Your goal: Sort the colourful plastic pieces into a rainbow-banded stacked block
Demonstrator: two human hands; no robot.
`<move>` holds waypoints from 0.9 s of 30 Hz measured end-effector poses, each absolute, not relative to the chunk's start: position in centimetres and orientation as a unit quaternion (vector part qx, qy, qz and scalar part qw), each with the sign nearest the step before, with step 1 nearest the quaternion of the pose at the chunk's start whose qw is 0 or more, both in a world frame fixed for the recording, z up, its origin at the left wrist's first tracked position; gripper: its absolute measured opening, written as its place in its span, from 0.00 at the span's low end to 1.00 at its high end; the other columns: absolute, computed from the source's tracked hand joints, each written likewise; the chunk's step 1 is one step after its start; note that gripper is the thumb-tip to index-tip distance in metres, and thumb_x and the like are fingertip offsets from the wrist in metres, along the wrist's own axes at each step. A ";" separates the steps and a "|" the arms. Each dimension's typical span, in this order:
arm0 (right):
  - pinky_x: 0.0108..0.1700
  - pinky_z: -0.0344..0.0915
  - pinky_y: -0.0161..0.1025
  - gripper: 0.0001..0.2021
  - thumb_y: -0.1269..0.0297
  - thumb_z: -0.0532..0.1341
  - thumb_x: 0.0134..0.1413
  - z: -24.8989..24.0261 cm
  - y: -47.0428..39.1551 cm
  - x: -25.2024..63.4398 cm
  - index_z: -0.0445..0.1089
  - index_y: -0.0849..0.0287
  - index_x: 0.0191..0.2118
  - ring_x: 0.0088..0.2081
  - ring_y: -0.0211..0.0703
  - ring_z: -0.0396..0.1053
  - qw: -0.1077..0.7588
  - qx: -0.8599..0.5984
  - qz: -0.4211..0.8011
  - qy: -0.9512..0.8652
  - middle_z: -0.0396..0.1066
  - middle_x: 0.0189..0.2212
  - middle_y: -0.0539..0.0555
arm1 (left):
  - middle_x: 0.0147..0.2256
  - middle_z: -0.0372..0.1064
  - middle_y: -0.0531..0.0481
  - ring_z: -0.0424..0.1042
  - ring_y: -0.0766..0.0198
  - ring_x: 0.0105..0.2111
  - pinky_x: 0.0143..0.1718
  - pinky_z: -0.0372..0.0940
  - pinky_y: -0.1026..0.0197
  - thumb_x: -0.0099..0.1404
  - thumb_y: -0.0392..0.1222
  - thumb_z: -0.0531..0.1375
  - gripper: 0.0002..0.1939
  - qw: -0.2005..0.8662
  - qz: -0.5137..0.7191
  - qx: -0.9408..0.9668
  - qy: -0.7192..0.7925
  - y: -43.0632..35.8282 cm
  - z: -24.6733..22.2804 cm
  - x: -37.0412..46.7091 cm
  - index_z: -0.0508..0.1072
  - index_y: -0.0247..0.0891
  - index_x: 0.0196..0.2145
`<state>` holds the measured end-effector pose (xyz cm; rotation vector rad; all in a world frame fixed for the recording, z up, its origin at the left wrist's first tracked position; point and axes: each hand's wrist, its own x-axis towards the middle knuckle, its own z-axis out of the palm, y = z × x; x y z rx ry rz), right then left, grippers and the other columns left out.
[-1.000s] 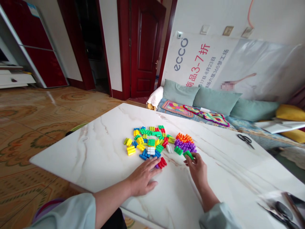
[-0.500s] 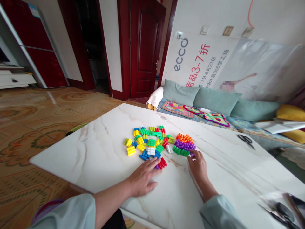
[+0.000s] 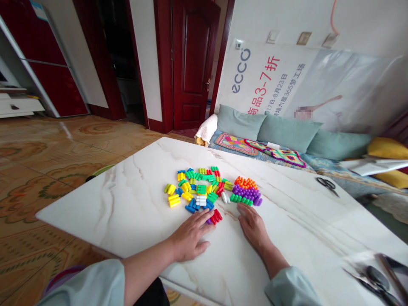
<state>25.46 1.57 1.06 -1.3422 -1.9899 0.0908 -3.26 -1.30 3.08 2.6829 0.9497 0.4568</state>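
Note:
My left hand (image 3: 190,236) lies on the marble-patterned table with fingers spread. Its fingertips are beside a red block piece (image 3: 216,216) and a purple block (image 3: 209,221), partly covered by the fingers. Just past them are blue block pieces (image 3: 191,207) and a white one (image 3: 201,200). My right hand (image 3: 254,227) rests with fingers stretched forward, its tips at the near side of a green row (image 3: 241,199). Behind that row sit purple blocks (image 3: 247,192) and orange blocks (image 3: 245,182), packed in rows. I see nothing held in either hand.
Loose yellow pieces (image 3: 174,201) and green pieces (image 3: 201,189) are scattered left of the packed rows. Scissors (image 3: 327,185) lie at the table's far right edge. Dark items (image 3: 378,278) sit at the near right. A sofa with cushions (image 3: 288,134) stands behind the table (image 3: 134,199).
My right hand has moved left along the near side of the green row, uncovering the purple piece at its right end. The left hand stays in place.

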 end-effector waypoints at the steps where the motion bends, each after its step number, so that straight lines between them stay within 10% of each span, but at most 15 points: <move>1: 0.51 0.69 0.47 0.17 0.64 0.54 0.58 1.1 1.5 25.4 0.70 0.60 0.50 0.49 0.50 0.71 0.362 -0.520 0.035 -0.773 0.72 0.49 0.60 | 0.68 0.38 0.46 0.41 0.50 0.67 0.66 0.44 0.46 0.60 0.41 0.60 0.30 0.128 0.156 0.923 0.327 -1.3 3.1 -3.3 0.63 0.42 0.60; 10: 0.35 0.67 0.39 0.14 0.59 0.52 0.59 1.4 1.0 25.6 0.72 0.59 0.32 0.33 0.44 0.71 0.387 -0.628 -0.026 -0.674 0.73 0.35 0.57 | 0.68 0.37 0.48 0.41 0.49 0.67 0.65 0.45 0.45 0.59 0.40 0.60 0.30 0.126 0.159 0.924 0.324 -1.3 3.0 -3.3 0.62 0.43 0.60; 27: 0.46 0.68 0.46 0.16 0.63 0.52 0.60 0.7 1.5 25.9 0.73 0.62 0.47 0.44 0.51 0.70 0.289 -0.633 -0.086 -0.713 0.73 0.45 0.60 | 0.68 0.37 0.45 0.39 0.51 0.67 0.66 0.44 0.46 0.60 0.41 0.60 0.31 0.120 0.146 0.926 0.327 -1.3 2.8 -3.3 0.61 0.43 0.61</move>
